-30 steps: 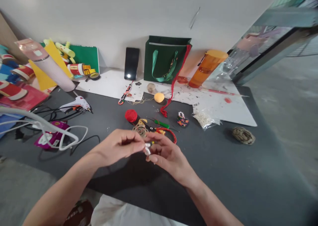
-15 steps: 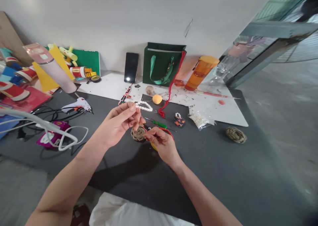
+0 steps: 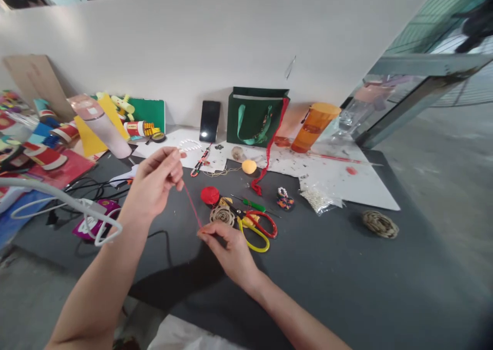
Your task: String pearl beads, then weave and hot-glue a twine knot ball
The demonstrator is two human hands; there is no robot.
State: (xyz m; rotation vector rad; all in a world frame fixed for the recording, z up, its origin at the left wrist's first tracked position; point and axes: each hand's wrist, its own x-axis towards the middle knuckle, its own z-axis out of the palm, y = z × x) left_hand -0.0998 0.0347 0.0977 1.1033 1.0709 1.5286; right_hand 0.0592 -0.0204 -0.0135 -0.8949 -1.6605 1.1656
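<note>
My left hand (image 3: pixel 156 183) is raised and closed, pinching a loop of white pearl beads (image 3: pixel 190 145) that sticks out past its fingertips. A thin red cord (image 3: pixel 192 206) runs taut from that hand down to my right hand (image 3: pixel 227 247), whose thumb and fingers are closed on its lower part. Just beyond the right hand lie a coiled grey-brown cord rosette (image 3: pixel 222 215) and scissors with red and yellow handles (image 3: pixel 257 243). Behind the rosette is a red ball of thread (image 3: pixel 210 195). A green-handled tool (image 3: pixel 254 205) lies past the scissors.
A beaded flower piece (image 3: pixel 285 201), a bag of white beads (image 3: pixel 318 200) and another coiled rosette (image 3: pixel 380 224) lie to the right. Farther back stand a phone (image 3: pixel 210 121), green paper bag (image 3: pixel 250 119) and orange bottle (image 3: pixel 311 127). Cables and a purple power block (image 3: pixel 94 221) lie left.
My hands have moved apart, the left one up and to the left, the right one down and left. The red cord now shows stretched between them, and the scissors and red ball are uncovered.
</note>
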